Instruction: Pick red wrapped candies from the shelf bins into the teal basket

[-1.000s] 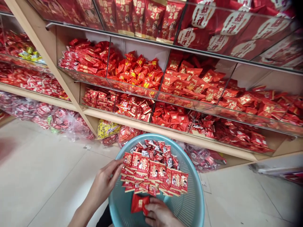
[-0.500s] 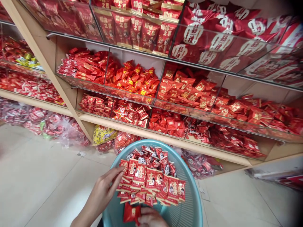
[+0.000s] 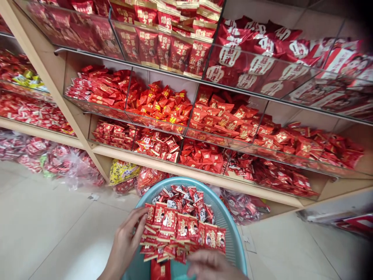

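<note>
Where hands (image 3: 166,249) meet, red packets (image 3: 183,231) between them, basket (image 3: 233,237) beneath.

Packets (image 3: 183,227): glossy red foil-like wrap, printed.
Basket (image 3: 230,229): matt teal plastic, finely perforated wall.
Shelves (image 3: 204,177): pale smooth wood-look board.
Bin fronts (image 3: 163,122): clear glossy panels.
Floor (image 3: 43,225): smooth pale tile, slight sheen.
Sacks (image 3: 78,171): thin clear crinkled plastic.

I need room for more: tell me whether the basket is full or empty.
Partly full: red packets are piled in the teal basket, with bare mesh showing on its right side.
</note>
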Demonstrator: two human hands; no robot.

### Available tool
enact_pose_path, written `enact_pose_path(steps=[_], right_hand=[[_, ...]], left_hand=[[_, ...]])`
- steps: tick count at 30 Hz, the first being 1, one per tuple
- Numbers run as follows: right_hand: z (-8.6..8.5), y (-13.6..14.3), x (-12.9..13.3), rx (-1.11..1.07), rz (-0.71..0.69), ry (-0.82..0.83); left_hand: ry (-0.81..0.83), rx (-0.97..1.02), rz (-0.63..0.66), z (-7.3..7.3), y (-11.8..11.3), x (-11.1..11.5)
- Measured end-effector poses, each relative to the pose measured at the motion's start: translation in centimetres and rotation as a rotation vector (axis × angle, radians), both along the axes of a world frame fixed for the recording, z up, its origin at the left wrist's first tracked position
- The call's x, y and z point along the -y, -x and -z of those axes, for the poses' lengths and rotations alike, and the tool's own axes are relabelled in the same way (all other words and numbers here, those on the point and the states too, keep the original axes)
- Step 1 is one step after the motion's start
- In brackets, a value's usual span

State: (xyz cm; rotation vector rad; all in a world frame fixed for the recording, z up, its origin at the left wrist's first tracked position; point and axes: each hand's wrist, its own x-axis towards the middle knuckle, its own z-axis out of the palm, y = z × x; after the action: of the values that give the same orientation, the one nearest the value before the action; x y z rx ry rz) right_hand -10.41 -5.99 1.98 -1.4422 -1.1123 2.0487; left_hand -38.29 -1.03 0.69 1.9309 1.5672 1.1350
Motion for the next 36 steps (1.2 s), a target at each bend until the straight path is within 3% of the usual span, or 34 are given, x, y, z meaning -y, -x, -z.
enact_pose_path(steps=[3, 5, 7, 9, 14, 19, 26, 32, 36], right_hand=[[-5.8, -2.3, -4.6, 0.133, 0.127, -0.335], [-7.8, -3.6, -8.5, 0.243, 0.275, -0.527], [-8.0, -4.5, -12.5, 0.341, 0.493, -0.66], [-7.3, -5.0, -16.1, 0.442, 0.636, -0.705], [-4.9, -5.1, -21.4, 0.531, 0.695, -0.679], [-3.9, -4.9, -23.0, 0.51, 0.73, -0.62], [-3.6, -4.4, -23.2, 0.359, 0.808, -0.564], [-4.7, -3.6, -23.0, 0.2, 0.84, -0.576], [-6.0, -3.4, -21.2, 0.132, 0.813, -0.605]], left_hand=[[-0.059, -0.039, -0.164, 1.1, -0.5, -0.2], [-0.027, -0.042, -0.228, 1.6, -0.5, -0.3], [0.02, -0.002, -0.235, 1.9, -0.3, -0.5], [0.038, 0.038, -0.222, 2.1, 0.0, -0.4], [0.073, 0.075, -0.202, 2.0, 0.1, 0.1], [0.083, 0.043, -0.194, 2.2, -0.1, 0.3], [0.08, 0.034, -0.163, 2.6, 0.2, 0.3], [0.093, 0.044, -0.17, 2.3, 0.0, 0.5], [0.11, 0.044, -0.168, 2.0, 0.1, 0.5]])
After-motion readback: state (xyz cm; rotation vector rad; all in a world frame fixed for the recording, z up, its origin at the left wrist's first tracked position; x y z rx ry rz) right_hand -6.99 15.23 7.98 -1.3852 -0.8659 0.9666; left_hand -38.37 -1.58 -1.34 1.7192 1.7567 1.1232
